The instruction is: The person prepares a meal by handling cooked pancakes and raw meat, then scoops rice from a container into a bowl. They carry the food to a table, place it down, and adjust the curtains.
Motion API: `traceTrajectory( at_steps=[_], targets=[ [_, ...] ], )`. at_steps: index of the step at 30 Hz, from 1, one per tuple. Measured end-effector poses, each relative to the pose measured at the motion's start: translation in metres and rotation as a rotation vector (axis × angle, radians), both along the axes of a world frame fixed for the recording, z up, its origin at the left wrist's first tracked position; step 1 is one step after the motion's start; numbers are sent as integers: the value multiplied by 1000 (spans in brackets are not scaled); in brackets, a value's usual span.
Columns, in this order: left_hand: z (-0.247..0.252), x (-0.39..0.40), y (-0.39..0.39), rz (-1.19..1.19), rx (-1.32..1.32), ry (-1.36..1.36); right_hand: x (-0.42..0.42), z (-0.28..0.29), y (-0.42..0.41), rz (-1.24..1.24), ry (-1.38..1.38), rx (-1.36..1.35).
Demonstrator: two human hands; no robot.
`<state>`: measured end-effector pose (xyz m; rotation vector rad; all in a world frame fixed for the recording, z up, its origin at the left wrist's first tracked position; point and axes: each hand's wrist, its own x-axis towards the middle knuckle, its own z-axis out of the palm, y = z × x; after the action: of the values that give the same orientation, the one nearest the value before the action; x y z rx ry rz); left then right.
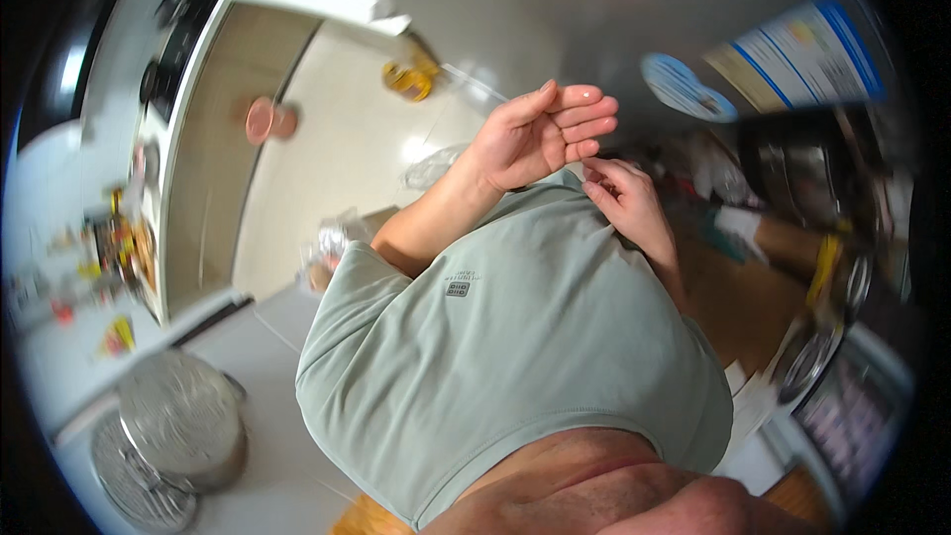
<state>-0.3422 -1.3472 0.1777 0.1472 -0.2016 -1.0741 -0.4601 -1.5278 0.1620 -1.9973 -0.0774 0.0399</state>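
My left hand (546,130) is held out palm up in front of my belly, its fingers stretched to the right and the thumb raised. It holds nothing, and a wet-looking glint shows on a fingertip. Just below and to the right is my right hand (628,197), back upward with bent fingers. Its fingertips lie close to the lower front of my light green T-shirt (520,327), beneath the left hand's little finger. Whether they pinch the cloth cannot be made out.
A grey appliance door (520,7) with a printed label (806,56) rises ahead. On the left are a counter with a stove (174,63), a pink vessel (271,121) and a metal steamer pot (182,416). A yellow bottle (407,82) stands ahead; a cardboard box (732,305) lies right.
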Motion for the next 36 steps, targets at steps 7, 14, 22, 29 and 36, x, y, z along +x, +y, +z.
traceTrajectory(
  at_steps=[7, 14, 22, 29, 36],
  targets=[
    [-9, 9, 111, 570, 182, 67, 101, 0, 91, 476, -16, -132],
    [-25, 2, 196, 1135, 498, 191, 173, -8, 180, 786, 51, -120],
    [-58, 32, 338, 1793, 525, 165, 278, -30, 278, 938, 6, -169],
    [-44, 63, 452, 2054, 1078, 210, 395, -56, 334, 726, 263, 10],
    [-73, 56, 494, 2099, 1110, 464, 461, -83, 409, 751, 454, -45]
  ],
)
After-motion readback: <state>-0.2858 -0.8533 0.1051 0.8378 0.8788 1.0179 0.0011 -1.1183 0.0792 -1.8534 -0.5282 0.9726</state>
